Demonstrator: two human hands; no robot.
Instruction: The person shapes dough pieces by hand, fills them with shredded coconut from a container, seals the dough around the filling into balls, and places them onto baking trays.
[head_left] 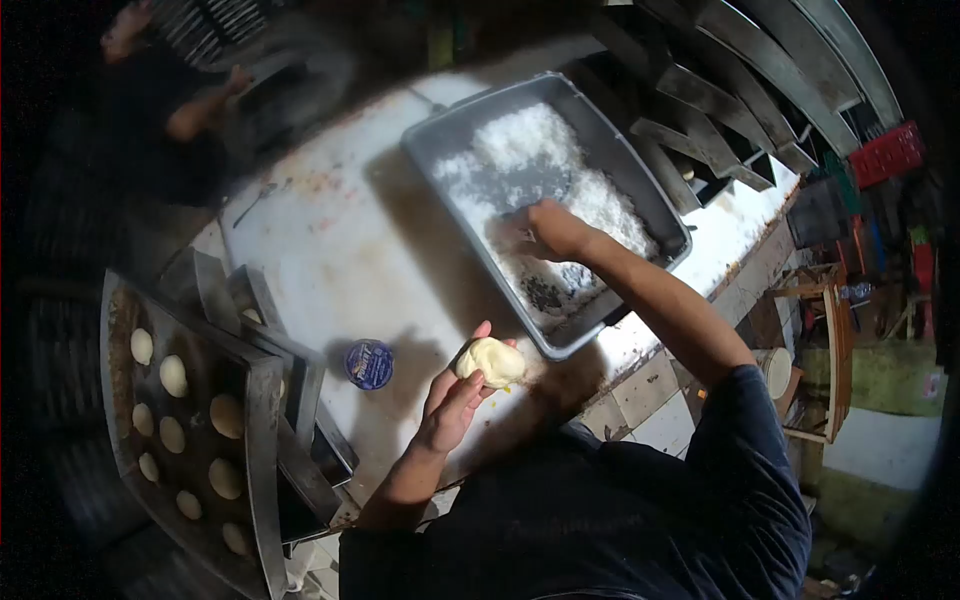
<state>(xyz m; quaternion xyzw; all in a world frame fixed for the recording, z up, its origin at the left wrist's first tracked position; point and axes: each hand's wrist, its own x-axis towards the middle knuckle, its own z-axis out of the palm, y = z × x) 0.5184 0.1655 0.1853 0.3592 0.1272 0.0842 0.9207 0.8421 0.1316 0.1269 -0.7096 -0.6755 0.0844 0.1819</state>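
Observation:
My left hand [453,405] is closed around a pale, soft lump of dough [488,362], held just above the near side of the table. My right hand [550,230] reaches down into a grey plastic tub [465,225] that holds a loose white crumbly material [525,135]. Its fingers curl downward and are partly blurred, so what they pinch is hidden. Left of the dough stands a small round container with a blue printed label [369,364].
A deep metal tray [262,460] with several dough balls [173,376] rests at the left, beside more metal pans [310,375]. Metal pans [735,165] are stacked behind the tub. Another person [200,110] is across the white table [330,230]. A wooden stool [835,360] stands right.

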